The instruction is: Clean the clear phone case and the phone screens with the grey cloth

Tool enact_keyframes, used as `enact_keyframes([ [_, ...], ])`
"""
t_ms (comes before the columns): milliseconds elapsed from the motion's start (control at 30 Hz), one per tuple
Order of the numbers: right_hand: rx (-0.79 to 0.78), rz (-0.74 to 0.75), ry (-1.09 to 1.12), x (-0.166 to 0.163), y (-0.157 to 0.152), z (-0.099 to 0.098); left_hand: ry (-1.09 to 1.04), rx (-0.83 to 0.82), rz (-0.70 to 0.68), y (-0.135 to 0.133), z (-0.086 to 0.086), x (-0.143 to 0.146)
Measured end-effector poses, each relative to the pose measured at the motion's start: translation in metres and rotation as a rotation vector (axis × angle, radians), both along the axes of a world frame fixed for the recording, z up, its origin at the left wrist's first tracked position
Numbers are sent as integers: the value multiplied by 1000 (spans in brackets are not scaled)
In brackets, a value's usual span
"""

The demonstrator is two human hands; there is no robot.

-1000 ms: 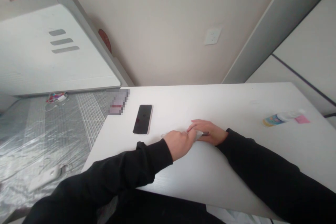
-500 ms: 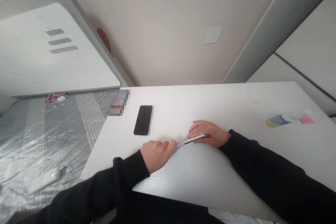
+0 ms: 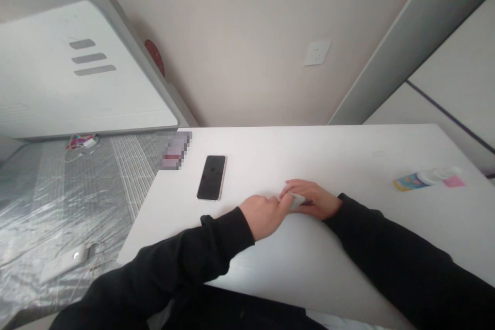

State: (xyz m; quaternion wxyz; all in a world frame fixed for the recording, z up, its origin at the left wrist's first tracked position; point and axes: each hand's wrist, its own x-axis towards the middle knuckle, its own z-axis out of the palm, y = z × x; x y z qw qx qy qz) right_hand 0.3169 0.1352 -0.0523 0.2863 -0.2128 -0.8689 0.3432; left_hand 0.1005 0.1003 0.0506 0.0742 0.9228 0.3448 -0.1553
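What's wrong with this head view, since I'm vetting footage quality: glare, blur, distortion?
In the head view, wide-angle warp slants the wall; glare whitens the plastic sheeting; a pixelated patch hides something by the phone; the small pale item between the left hand and right hand is too soft to identify.

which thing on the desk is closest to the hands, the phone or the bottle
The black smartphone, lying flat just beside the left hand; the plastic bottle lies much farther off to the right.

The left hand [image 3: 264, 215] has moved rightward, now touching the right hand [image 3: 314, 200].
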Motion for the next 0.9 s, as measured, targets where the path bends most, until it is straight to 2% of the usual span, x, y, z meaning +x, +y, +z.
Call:
enact_keyframes([
  [133,-6,-9,-16,-3,-1,3,64,-39,3,-10,4,-38],
  [233,17,10,-9,-4,-1,4,102,-50,2,-17,7,-48],
  [333,55,10,6,-5,-1,1,99,-40,10,-18,6,-32],
  [500,118,-11,40,-5,-4,-6,18,-8,32,-7,2,19],
  [567,137,-23,55,-4,-4,-7,2,2,30,-5,1,26],
  [633,144,-32,61,-4,-4,-5,7,6,17,-4,1,18],
  [833,107,-23,45,-10,-3,10,80,-22,22,-10,5,-40],
  [900,100,-10,39,-12,-3,13,93,-30,40,-13,5,-44],
])
